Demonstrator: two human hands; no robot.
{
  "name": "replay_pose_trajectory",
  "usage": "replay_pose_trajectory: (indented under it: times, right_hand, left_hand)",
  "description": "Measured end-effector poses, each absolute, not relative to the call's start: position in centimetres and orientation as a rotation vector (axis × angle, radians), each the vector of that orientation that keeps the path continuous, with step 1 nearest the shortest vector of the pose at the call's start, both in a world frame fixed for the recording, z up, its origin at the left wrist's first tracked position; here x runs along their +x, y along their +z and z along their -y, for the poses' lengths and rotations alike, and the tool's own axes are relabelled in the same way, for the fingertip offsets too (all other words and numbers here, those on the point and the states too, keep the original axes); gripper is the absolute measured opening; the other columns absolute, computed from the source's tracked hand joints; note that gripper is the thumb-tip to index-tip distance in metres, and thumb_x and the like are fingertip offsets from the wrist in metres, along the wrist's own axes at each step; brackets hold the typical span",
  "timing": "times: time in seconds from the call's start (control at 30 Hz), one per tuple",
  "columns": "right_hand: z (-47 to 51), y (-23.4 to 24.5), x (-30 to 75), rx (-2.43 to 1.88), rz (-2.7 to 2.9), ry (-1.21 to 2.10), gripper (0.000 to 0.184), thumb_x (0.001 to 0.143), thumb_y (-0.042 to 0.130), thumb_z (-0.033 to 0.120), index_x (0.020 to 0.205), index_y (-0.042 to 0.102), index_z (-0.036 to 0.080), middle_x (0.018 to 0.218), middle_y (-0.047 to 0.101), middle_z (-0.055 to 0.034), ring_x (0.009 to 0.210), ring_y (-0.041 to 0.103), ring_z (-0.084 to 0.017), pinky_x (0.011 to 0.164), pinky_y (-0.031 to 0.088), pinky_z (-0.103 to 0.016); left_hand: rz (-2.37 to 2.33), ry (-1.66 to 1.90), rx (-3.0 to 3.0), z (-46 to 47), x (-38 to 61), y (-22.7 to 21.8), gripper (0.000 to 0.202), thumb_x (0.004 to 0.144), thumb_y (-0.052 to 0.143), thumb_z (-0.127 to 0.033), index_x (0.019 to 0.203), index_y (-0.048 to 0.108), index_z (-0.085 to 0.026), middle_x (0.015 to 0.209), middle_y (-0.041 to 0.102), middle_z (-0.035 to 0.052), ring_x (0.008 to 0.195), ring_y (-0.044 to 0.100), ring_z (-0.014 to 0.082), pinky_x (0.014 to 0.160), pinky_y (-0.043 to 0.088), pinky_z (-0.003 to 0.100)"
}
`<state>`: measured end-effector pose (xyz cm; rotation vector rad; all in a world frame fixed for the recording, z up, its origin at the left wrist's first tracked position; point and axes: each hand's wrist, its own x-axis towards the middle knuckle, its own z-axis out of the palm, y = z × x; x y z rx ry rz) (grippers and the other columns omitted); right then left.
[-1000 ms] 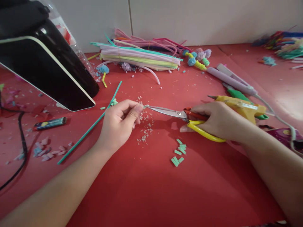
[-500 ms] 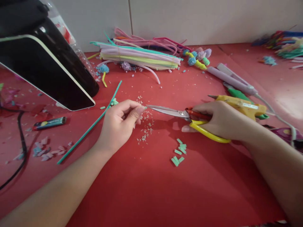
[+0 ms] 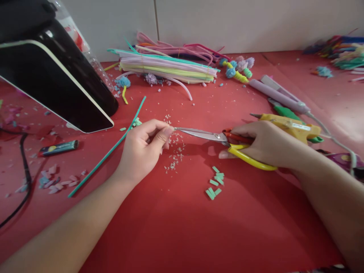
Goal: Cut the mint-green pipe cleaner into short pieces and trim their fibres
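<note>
Between thumb and forefinger, my left hand [image 3: 146, 148] pinches a tiny pale green piece, mostly hidden by the fingertips. My right hand [image 3: 261, 146] grips scissors [image 3: 200, 134] with one red and one yellow handle. Their blades look closed or nearly so, and the tips reach the piece at my left fingertips. Fine pale clippings [image 3: 174, 161] are scattered on the red surface under the blade tips. Several flat green cut pieces [image 3: 218, 178] lie below the scissors. A teal pipe cleaner [image 3: 106, 155] lies slantwise beyond my left wrist, with small green pieces [image 3: 137, 122] by it.
At the left stand a dark tablet-like panel [image 3: 54, 87] and a clear bottle [image 3: 75, 36]. A lighter [image 3: 58, 148] lies below them. Pipe cleaner bundles [image 3: 167, 66] lie along the wall. A lilac hair straightener [image 3: 278, 94] and yellow glue gun [image 3: 290, 126] lie at right.
The scissor tips have come up against my left fingertips, and less of the green piece shows there. Otherwise both hands are almost unmoved.
</note>
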<state>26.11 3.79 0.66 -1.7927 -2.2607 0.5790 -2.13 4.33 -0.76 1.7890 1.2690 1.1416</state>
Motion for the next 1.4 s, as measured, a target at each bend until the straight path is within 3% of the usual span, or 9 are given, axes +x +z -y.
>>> replay_pose_trajectory:
  times: [0.37,0.53,0.67,0.87,1.0,1.17,1.3,1.4]
  right_hand:
    - [-3.8,0.3,26.2,-1.794,2.205,0.604,0.072,0.066,0.064,0.088,0.06,0.036,0.022,0.059,0.032,0.0016,0.06,0.03,-0.014,0.054,0.024,-0.032]
    - [-3.8,0.2,26.1,-1.78,2.183,0.557,0.073,0.069,0.064,0.085,0.063,0.028,0.022,0.064,0.025,0.003,0.062,0.024,-0.013,0.056,0.02,-0.032]
    - [-3.9,0.3,25.9,-1.831,2.166,0.547,0.072,0.067,0.063,0.087,0.063,0.031,0.023,0.062,0.028,0.0034,0.061,0.025,-0.013,0.056,0.021,-0.032]
    - [-4.1,0.7,25.6,-1.877,2.162,0.587,0.073,0.063,0.063,0.09,0.06,0.034,0.022,0.06,0.03,0.0037,0.06,0.027,-0.012,0.055,0.021,-0.031]
    - [-4.0,0.7,25.7,-1.81,2.171,0.554,0.07,0.066,0.065,0.085,0.061,0.035,0.022,0.059,0.032,0.0044,0.06,0.028,-0.012,0.056,0.02,-0.03]
    - [-4.0,0.5,26.0,-1.701,2.207,0.59,0.065,0.071,0.062,0.083,0.064,0.04,0.023,0.06,0.04,0.0023,0.059,0.033,-0.013,0.056,0.024,-0.031]
    - [-4.0,0.2,26.0,-1.727,2.123,0.56,0.068,0.065,0.067,0.084,0.062,0.038,0.022,0.058,0.037,0.0028,0.058,0.03,-0.012,0.055,0.022,-0.032]
    - [-4.2,0.0,25.9,-1.762,2.03,0.568,0.068,0.065,0.069,0.082,0.063,0.039,0.022,0.059,0.036,0.0033,0.059,0.03,-0.011,0.055,0.021,-0.031]
  left_hand:
    - [-1.268,1.146,1.775,-4.3,-2.0,-0.6,0.023,0.095,0.065,-0.03,0.075,0.065,-0.02,0.057,0.059,-0.0025,0.047,0.049,0.0079,0.046,0.042,0.02]
    - [-1.289,1.138,1.794,-4.1,-2.0,-0.5,0.033,0.098,0.06,-0.032,0.068,0.061,-0.019,0.056,0.056,-0.0021,0.047,0.047,0.0082,0.045,0.04,0.022]
    - [-1.309,1.141,1.875,-3.3,-1.8,-0.3,0.037,0.1,0.055,-0.031,0.066,0.057,-0.019,0.056,0.055,-0.0019,0.05,0.049,0.0095,0.049,0.04,0.024]
    - [-1.538,1.119,2.184,-3.0,-3.9,1.0,0.02,0.093,0.064,-0.029,0.075,0.068,-0.021,0.06,0.057,-0.0019,0.056,0.05,0.012,0.056,0.038,0.027]
    - [-1.625,1.012,2.349,-4.3,-6.7,1.0,0.015,0.082,0.073,-0.019,0.067,0.073,-0.023,0.068,0.063,0.0019,0.058,0.051,0.0142,0.058,0.039,0.028]
    - [-1.671,1.052,2.331,-5.2,-7.6,1.2,0.007,0.081,0.073,-0.022,0.084,0.08,-0.022,0.079,0.065,0.0035,0.063,0.054,0.0145,0.066,0.045,0.028]
    - [-1.65,1.124,2.367,-4.2,-6.0,2.2,0.013,0.087,0.065,-0.02,0.093,0.076,-0.019,0.084,0.065,0.0035,0.07,0.058,0.0142,0.069,0.047,0.027]
    - [-1.382,1.049,2.47,-2.8,-3.8,2.5,0.011,0.091,0.062,-0.021,0.093,0.071,-0.018,0.086,0.065,0.0028,0.075,0.06,0.0143,0.072,0.049,0.028]
